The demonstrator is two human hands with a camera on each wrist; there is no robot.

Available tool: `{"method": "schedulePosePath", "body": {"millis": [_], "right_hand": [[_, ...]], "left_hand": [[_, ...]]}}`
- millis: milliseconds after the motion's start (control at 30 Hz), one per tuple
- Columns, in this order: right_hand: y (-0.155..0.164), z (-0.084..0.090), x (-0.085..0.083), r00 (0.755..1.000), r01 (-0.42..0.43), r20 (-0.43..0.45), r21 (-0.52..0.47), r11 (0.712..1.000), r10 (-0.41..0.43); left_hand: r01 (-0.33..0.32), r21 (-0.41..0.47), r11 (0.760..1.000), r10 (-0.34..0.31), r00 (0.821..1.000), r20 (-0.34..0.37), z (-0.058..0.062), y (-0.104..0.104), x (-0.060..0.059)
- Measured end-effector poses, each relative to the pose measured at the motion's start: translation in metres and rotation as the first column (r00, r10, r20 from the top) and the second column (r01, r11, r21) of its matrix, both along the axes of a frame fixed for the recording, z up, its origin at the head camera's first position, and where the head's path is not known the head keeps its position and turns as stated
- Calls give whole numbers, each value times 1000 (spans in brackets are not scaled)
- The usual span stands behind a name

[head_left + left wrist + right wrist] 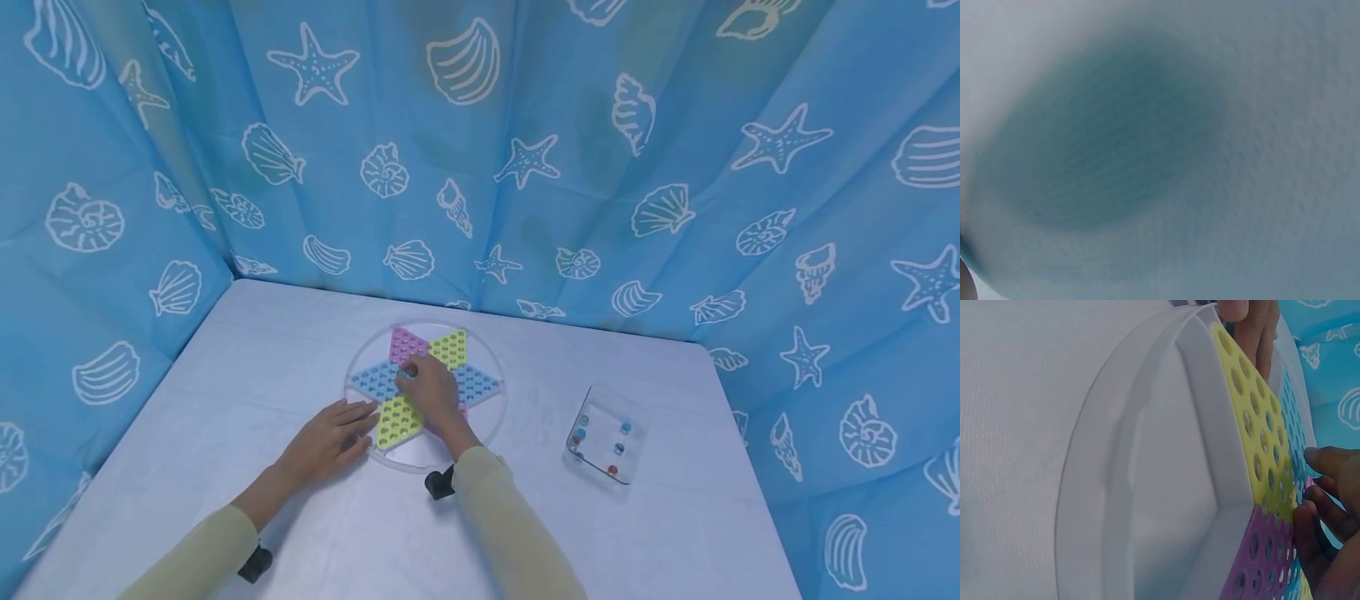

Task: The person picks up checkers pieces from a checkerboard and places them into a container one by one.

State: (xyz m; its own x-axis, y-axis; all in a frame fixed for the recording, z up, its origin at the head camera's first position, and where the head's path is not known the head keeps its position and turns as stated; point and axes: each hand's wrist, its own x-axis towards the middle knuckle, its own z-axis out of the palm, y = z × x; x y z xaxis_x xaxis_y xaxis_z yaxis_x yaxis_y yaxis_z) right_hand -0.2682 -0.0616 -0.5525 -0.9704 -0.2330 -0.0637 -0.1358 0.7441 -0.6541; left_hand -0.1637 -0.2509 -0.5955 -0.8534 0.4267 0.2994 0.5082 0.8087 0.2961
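Observation:
A round Chinese checkers board (480, 425) with a clear rim and a pink, yellow and blue star of holes lies on the white table. Over the star, my right hand (433, 390) pinches a small greenish glass marble (402, 373) between thumb and fingers, near the left blue point. My left hand (327, 440) rests at the board's left rim with its fingers extended. In the right wrist view the right hand's fingers (1329, 519) are low over the holes, and left-hand fingers (1257, 331) touch the far edge. The left wrist view is a blur of pale surface and dark teal.
To the right of the board stands a clear plastic box (633, 446) with several blue, red and green marbles in it. Blue curtains (480, 167) with white shell prints hang behind the table (697, 500) and at both sides.

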Motion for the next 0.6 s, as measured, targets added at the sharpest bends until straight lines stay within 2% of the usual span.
{"method": "schedulePosePath", "body": {"millis": [300, 600], "right_hand": [[10, 0, -3, 1000, 2, -8, -69, 998, -3], [22, 14, -5, 995, -51, -89, -134, 990, 40]], "left_hand": [[32, 28, 999, -30, 998, -61, -2, -1, -1], [20, 24, 1000, -18, 999, -43, -2, -1, -1]]}}
